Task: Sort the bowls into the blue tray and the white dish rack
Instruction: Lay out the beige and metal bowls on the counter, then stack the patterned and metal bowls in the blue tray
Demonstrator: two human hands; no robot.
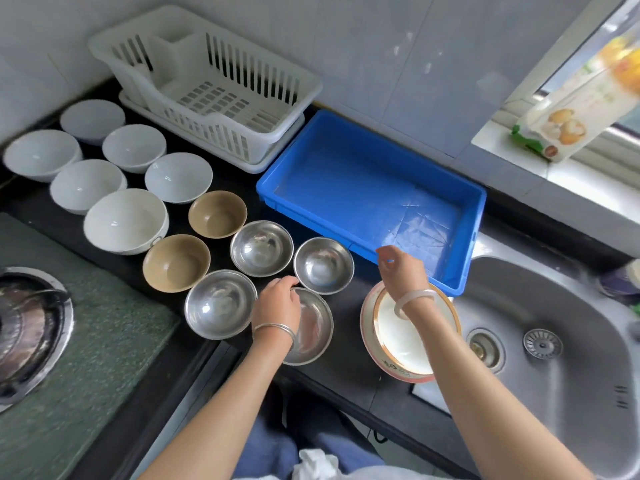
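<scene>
**Left hand on a steel bowl, right hand over the tray edge**

The left hand (278, 299) grips the far rim of the nearest steel bowl (311, 327), fingers curled over it. Three more steel bowls (261, 247) stand just beyond and left of this hand, then two brown bowls (217, 213), and six white bowls (126, 220) further left. The right hand (401, 268) is loosely closed and holds nothing; it hangs over the near edge of the blue tray (446, 284). Under its wrist lies a gold-rimmed dish (388, 348). The white rack (207, 84) stands far beyond the left hand. A sink (554, 341) is right of the right arm.
</scene>
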